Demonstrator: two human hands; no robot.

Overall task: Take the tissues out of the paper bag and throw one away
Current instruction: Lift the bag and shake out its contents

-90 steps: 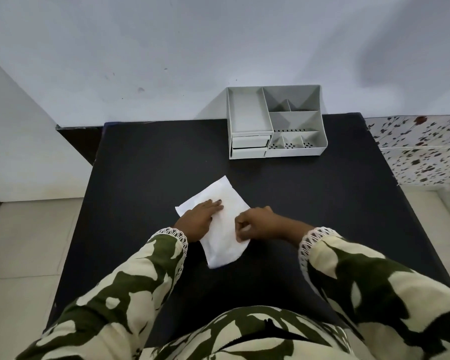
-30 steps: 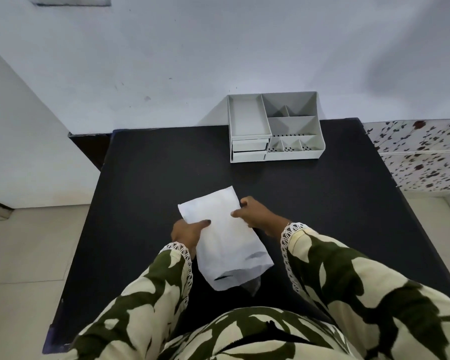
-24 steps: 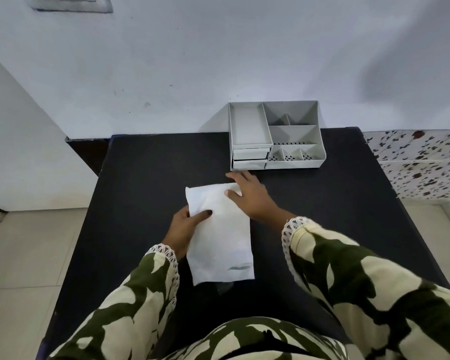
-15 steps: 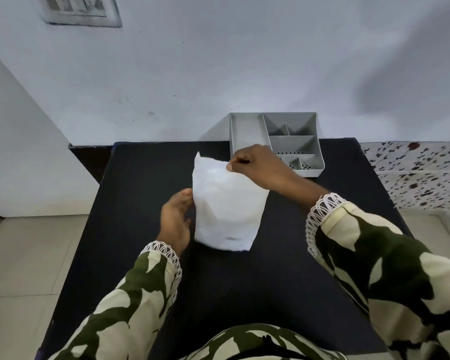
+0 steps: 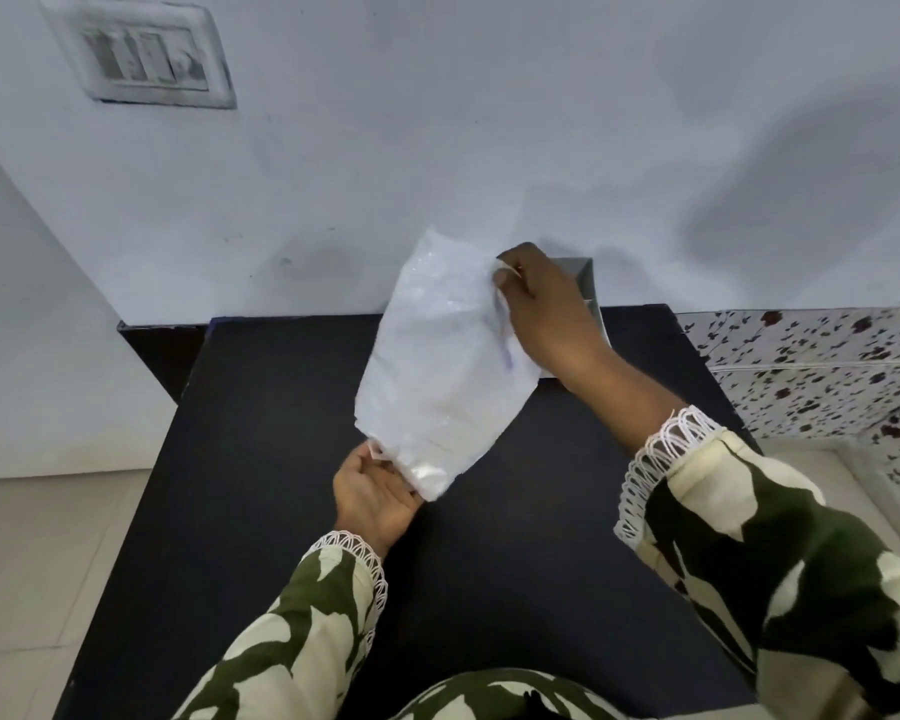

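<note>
So the white paper bag (image 5: 440,366) is up off the black table (image 5: 261,459), held in the air between both hands. Its long axis runs on a slant: upper end toward the wall, leaning a bit right, lower end pointing down and toward the person. It's blurry, so I can't tell which end is the opening.

The right hand (image 5: 546,314) pinches the bag's upper right edge, fingers closed on the paper. The left hand (image 5: 375,493) sits under the lower end, palm up, fingers curled around the bottom corner, so it's gripping too.

Behind the right hand a grey organizer (image 5: 588,293) peeks out at the table's far edge, mostly hidden. A switch plate (image 5: 141,59) is on the wall, upper left. No tissues visible yet.
</note>
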